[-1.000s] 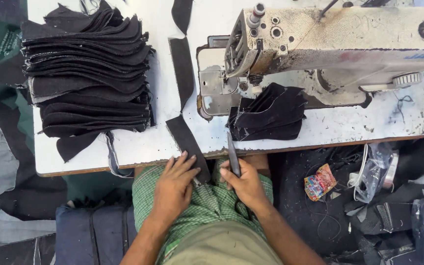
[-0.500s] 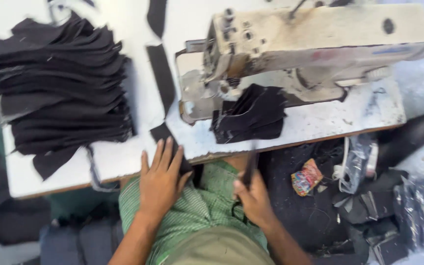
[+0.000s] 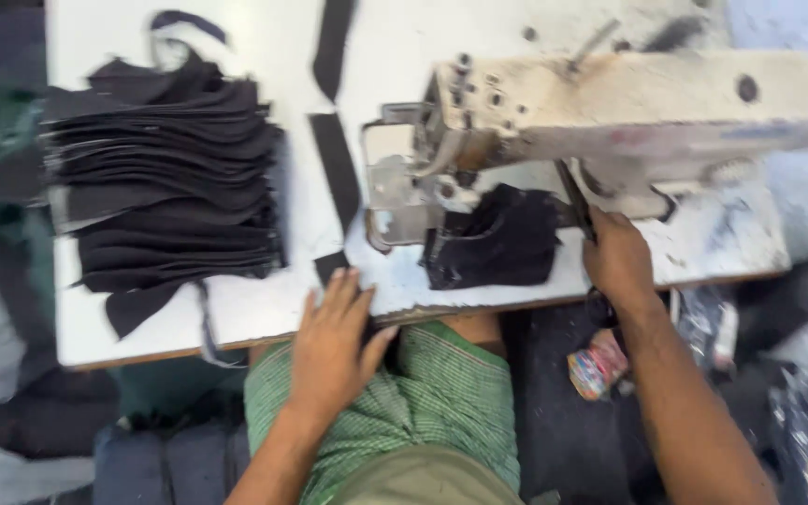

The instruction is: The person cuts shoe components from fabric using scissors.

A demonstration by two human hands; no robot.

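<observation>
Holding scissors (image 3: pixel 574 201) in your closed right hand (image 3: pixel 617 254) right of centre, your left hand (image 3: pixel 334 337) lies flat, fingers spread, on the bench (image 3: pixel 254 309) edge.

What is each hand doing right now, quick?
Left hand: open, flat on the table edge, holding nothing.
Right hand: closed around a dark slim tool, probably scissors, beside the sewing machine.

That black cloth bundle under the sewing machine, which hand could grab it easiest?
Probably the right hand: it is up on the table right beside the black cloth bundle. The left hand rests at the table's front edge, farther away.
</observation>
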